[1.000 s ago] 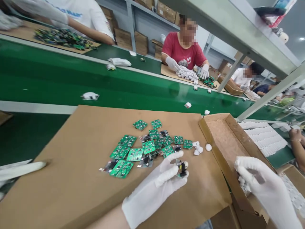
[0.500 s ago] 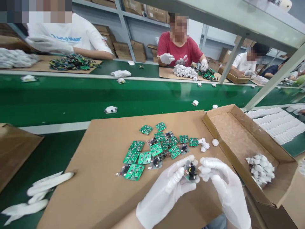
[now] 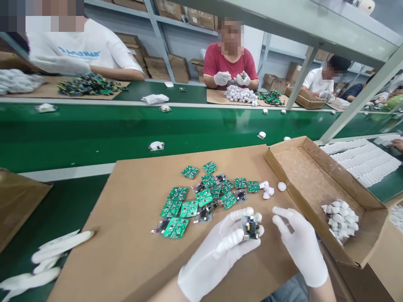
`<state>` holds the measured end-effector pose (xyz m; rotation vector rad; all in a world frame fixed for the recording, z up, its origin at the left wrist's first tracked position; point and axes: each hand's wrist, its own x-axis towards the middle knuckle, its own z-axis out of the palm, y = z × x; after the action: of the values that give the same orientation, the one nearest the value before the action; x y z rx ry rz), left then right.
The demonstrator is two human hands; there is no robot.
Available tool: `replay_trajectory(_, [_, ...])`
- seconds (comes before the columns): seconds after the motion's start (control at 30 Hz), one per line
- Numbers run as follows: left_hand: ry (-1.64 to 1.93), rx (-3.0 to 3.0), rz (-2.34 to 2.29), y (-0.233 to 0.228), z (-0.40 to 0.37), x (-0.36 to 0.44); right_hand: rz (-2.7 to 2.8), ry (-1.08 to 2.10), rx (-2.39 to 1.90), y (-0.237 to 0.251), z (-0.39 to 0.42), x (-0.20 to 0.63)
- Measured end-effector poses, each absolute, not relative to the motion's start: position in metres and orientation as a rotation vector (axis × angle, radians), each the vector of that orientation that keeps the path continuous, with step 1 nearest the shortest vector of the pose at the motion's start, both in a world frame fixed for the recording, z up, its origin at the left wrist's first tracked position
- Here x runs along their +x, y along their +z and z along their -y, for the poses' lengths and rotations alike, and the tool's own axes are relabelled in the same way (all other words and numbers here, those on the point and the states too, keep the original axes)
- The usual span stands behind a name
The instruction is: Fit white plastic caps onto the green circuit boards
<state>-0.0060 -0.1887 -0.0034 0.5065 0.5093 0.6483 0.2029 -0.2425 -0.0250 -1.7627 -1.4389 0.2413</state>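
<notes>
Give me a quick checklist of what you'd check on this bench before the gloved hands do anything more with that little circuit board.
1. Board gripped: ok, the left hand holds the small circuit board in its fingertips.
2. Right hand free: ok, the right hand is open beside the board, apart from it.
3. Spare boards at hand: ok, a pile of green boards lies on the cardboard sheet.
4. White parts stocked: ok, a heap of white pieces sits in the cardboard box.
5. Board undamaged: cannot tell, too small.
</notes>
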Motion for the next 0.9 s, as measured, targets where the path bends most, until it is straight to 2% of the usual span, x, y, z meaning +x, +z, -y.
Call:
replay_trajectory(0.13, [0.666, 0.533, -0.472, -0.005, 0.189, -0.007, 1.475, 0.230, -1.716, -0.031, 0.247, 0.201])
replay_trajectory(0.33, [0.704, 0.551, -0.481, 0.000, 0.191, -0.004, 1.296, 0.434, -1.516, 0.004, 0.258, 0.179])
replay_trajectory(0.47, [0.759, 0.553, -0.509, 0.003, 0.193, -0.002, 1.454, 0.313, -1.464, 0.008, 0.256, 0.180])
replay_trajectory(0.77, [0.871, 0.505, -0.490, -0.008, 0.195, 0.004, 1.683, 0.123, -1.709, -0.071, 0.248, 0.224])
replay_trajectory(0.9, [0.905, 0.472, -0.538, -0.010, 0.194, 0.005, 1.730, -0.083, -1.894, -0.094, 0.244, 0.231])
